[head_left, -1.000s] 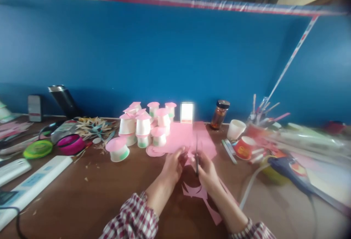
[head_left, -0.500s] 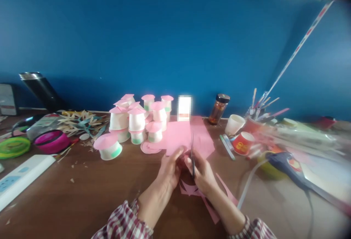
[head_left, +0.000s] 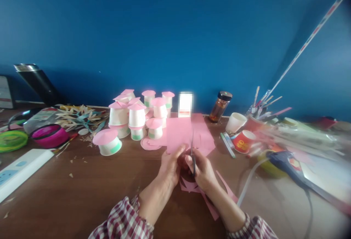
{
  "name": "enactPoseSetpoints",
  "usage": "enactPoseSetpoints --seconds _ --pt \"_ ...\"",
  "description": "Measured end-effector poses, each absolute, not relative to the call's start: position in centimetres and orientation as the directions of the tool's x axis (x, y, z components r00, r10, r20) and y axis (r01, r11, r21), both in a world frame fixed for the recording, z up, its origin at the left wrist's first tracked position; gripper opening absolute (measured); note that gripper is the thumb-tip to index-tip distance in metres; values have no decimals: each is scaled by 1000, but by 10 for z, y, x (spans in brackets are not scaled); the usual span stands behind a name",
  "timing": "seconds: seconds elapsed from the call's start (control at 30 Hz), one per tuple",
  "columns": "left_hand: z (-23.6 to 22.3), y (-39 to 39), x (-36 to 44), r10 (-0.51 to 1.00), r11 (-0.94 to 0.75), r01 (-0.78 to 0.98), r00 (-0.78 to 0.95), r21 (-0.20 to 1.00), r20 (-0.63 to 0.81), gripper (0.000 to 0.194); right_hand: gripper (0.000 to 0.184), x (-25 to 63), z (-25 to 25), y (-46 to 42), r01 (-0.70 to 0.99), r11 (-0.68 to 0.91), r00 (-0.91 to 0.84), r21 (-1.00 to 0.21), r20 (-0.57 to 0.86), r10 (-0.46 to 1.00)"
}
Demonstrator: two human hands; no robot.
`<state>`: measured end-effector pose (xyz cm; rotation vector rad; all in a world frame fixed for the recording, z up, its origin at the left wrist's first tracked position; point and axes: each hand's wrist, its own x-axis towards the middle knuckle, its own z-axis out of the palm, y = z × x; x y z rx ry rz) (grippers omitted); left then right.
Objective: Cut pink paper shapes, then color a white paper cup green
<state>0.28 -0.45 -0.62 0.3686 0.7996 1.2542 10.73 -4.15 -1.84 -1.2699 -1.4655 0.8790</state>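
Observation:
My right hand (head_left: 204, 171) is closed around a pair of scissors (head_left: 193, 164), with thin blades pointing up and away from me. Close beside it, my left hand (head_left: 171, 167) has its thumb and fingers pinched on what looks like pink paper, mostly hidden between the hands. Just beyond the fingertips lie pink paper sheets (head_left: 178, 133), one overlapping the others. Cut pink scraps (head_left: 190, 186) with curved edges lie under my right wrist. Pink paper discs (head_left: 150, 143) rest left of the sheets.
Stacked white paper cups (head_left: 137, 116) with pink tops stand behind on the left, with a single cup (head_left: 108, 145) nearer. To the right are a brown jar (head_left: 221, 107), a red cup (head_left: 244, 142) and a glue gun (head_left: 290, 166) with its cord. A power strip (head_left: 24, 169) lies left.
The view has tipped slightly, so the table items sit a little higher in the picture. Both hands and the scissors keep nearly the same pose.

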Motion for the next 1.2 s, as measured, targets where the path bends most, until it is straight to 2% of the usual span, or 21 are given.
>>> enactPoseSetpoints --seconds 0.37,0.93,1.2 --pt "-8 -7 4 931 317 -712 108 627 -347 34 25 107 -21 -41 307 182 8 -934 194 981" --pt "-7 -6 6 927 301 -729 72 614 -369 24 24 106 -24 -39 343 174 19 -923 192 981" --pt "-7 -7 6 922 311 -747 88 587 -377 33 22 107 -23 -39 372 189 33 -909 216 976"
